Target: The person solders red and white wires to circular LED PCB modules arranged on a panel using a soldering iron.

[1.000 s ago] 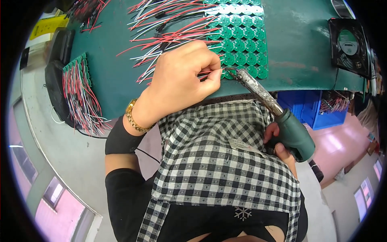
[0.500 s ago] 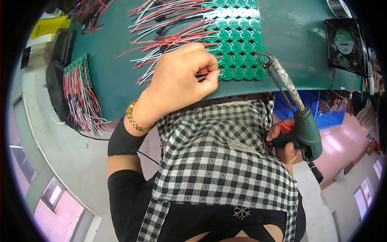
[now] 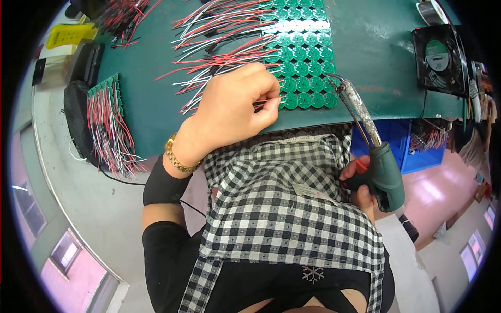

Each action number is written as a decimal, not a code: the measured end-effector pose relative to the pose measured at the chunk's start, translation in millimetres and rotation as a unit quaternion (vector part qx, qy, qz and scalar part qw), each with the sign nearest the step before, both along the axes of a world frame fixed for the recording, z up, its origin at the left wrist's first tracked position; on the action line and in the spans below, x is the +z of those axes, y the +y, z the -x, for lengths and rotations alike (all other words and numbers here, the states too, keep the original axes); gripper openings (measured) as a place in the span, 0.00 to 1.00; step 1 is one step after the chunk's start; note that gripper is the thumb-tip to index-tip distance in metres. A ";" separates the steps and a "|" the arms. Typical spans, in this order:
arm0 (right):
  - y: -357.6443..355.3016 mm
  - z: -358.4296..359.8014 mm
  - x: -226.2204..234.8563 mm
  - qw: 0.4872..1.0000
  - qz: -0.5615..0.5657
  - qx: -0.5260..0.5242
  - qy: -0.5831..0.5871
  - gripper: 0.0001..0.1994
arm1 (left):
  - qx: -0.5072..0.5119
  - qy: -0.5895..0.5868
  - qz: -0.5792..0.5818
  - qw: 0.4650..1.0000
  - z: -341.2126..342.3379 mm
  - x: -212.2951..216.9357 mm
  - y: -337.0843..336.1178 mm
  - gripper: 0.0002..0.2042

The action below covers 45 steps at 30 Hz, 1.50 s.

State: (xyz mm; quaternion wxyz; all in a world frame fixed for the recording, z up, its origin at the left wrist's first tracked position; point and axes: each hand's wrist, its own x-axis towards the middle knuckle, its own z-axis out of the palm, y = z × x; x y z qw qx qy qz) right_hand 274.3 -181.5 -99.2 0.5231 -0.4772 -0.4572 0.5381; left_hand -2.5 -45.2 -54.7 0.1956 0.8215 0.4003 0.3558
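My left hand (image 3: 235,107) is closed in a pinch on a thin red wire (image 3: 259,105) at the near left edge of a panel of round green circuit boards (image 3: 303,100). Stripped wire ends show just past the fingertips, by the nearest row. My right hand (image 3: 364,198) grips the dark green handle of a soldering gun (image 3: 390,177), with a finger at its red trigger. The gun's metal barrel slants up and left. Its tip is over or beside the panel's right edge; contact cannot be made out. Red, white and black wires (image 3: 209,65) fan out leftward from the panel's farther rows.
A second wired panel (image 3: 107,120) hangs over a black rounded object at the left table edge. A loose wire bundle (image 3: 122,18) lies far left. A black fan (image 3: 439,60) and a solder spool (image 3: 432,11) stand far right. Below the table is a blue bin (image 3: 417,161).
The soldering gun has shifted slightly left, its tip nearer the panel. The whole view has moved a little. My left hand keeps its pinch at the same row.
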 end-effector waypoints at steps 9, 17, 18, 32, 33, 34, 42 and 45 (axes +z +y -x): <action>-1.6 -3.0 30.2 0.998 -0.034 -0.003 0.049 0.35 | -0.059 0.173 -0.156 0.971 22.1 49.4 -3.0 0.22; 16.8 4.5 54.5 0.989 -0.086 -0.021 0.115 0.33 | -0.027 0.161 -0.196 0.967 38.0 107.9 4.8 0.17; 22.4 6.8 67.1 0.987 -0.110 -0.023 0.112 0.32 | 0.008 0.156 -0.232 0.960 44.2 127.7 20.4 0.16; 119.3 -20.6 194.1 0.972 -0.120 -0.014 0.202 0.29 | 0.183 0.371 -0.190 0.890 -45.2 231.1 309.8 0.10; 128.9 -24.3 198.6 0.974 -0.108 -0.018 0.199 0.29 | 0.169 0.358 -0.232 0.889 -49.3 232.8 317.4 0.08; 138.1 -27.7 202.7 0.975 -0.095 -0.022 0.197 0.29 | 0.168 0.357 -0.233 0.889 -54.7 234.7 325.0 0.08; 164.5 -28.6 203.9 0.976 -0.066 0.006 0.209 0.30 | 0.164 0.348 -0.279 0.880 -56.2 235.8 349.5 0.04; 159.4 -37.7 205.4 0.974 -0.059 0.021 0.217 0.30 | 0.132 0.331 -0.216 0.909 -53.2 248.9 347.2 0.04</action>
